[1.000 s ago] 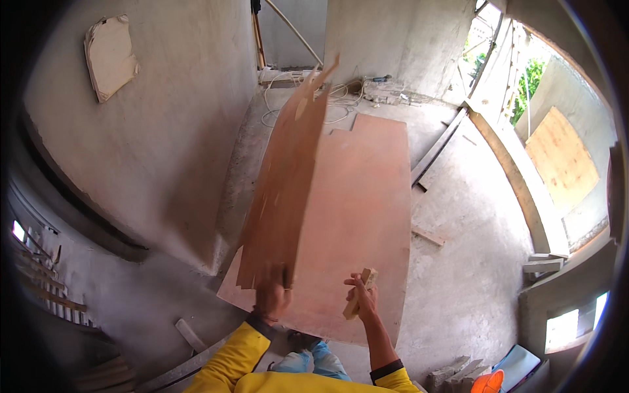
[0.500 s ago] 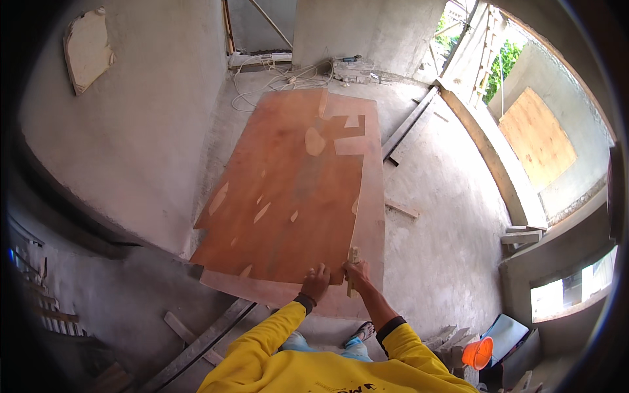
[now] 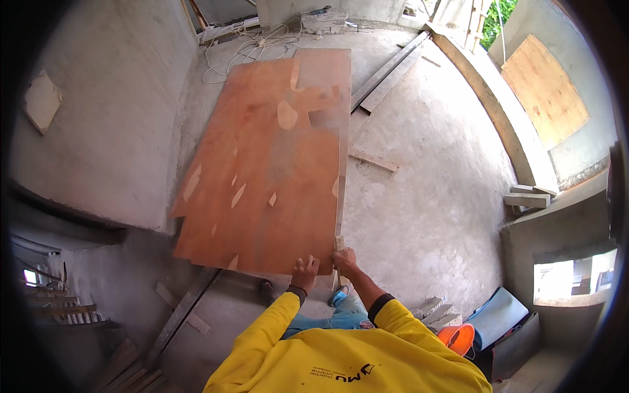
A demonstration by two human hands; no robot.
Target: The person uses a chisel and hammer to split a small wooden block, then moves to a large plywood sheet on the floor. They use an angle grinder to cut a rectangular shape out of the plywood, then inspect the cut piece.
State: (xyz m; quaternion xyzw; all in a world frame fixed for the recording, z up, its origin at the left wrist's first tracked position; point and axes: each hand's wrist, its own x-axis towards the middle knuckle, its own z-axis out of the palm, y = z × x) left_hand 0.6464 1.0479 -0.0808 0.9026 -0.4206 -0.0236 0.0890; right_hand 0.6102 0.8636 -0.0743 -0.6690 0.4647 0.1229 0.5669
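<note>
**Slips, pinches and splinters: the risks at the near edge**

A wide, rough grey concrete floor (image 3: 432, 170) fills most of the view. On its left half lies a large, thin, reddish-brown plywood sheet (image 3: 229, 131), its long side running away from the person, with pale leaf-shaped patches and a stepped cut-out at the far right corner. Its corners and broken edges could snag or split if pushed unevenly.

Beneath it, a paler pinkish plywood sheet (image 3: 324, 69) shows through the cut-out and as a thin strip along the right side. The two faces look flat and smooth, so the upper sheet could skate sideways; contact at the near end only would leave the far end free to swing.

Beyond that far end, a loosely coiled white cable (image 3: 262, 44) could catch a corner if the sheets slid forward. A short, narrow wooden slat (image 3: 373, 160), flat on the floor to the right, could roll underfoot at a sidestep.

The person's sandalled right foot (image 3: 339, 297) is just beside the near edge; a dropped sheet could strike the toes.

The left hand (image 3: 305, 274) rests on the near edge, fingers bent; whether it pinches the sheet cannot be told. The right hand (image 3: 344, 261), at the near right corner, is closed around a small, narrow, pale wooden block (image 3: 339, 243). With that hand occupied, its hold on the corner could be weak, and raw plywood could splinter bare fingers.
</note>
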